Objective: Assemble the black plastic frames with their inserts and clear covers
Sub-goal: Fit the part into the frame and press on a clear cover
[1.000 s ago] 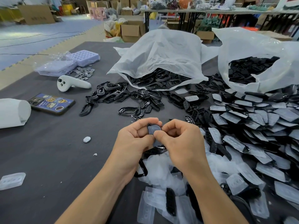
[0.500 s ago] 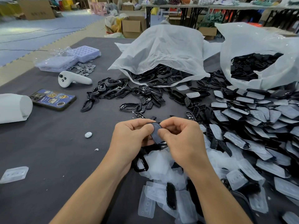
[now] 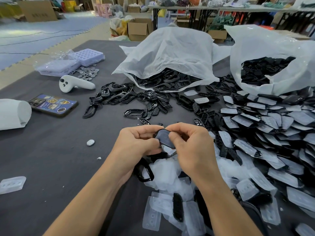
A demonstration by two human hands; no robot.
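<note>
Both hands, left hand (image 3: pixel 136 142) and right hand (image 3: pixel 190 145), pinch one black frame (image 3: pixel 164 136) together above the table (image 3: pixel 51 159). Judged progress: partial. Many covered units (image 3: pixel 265 133) lie piled at right; loose frames (image 3: pixel 119 94) and clear covers (image 3: pixel 153 215) await assembly.

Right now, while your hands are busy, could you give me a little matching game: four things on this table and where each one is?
Things:
1 phone
2 white controller
3 lone silver disc
4 black frame

Places:
A pinched between the left hand and the right hand
B alone on the dark mat, left of the hands
C beside the white roll
D just in front of the purple trays

Pairs: 1-C, 2-D, 3-B, 4-A
</note>
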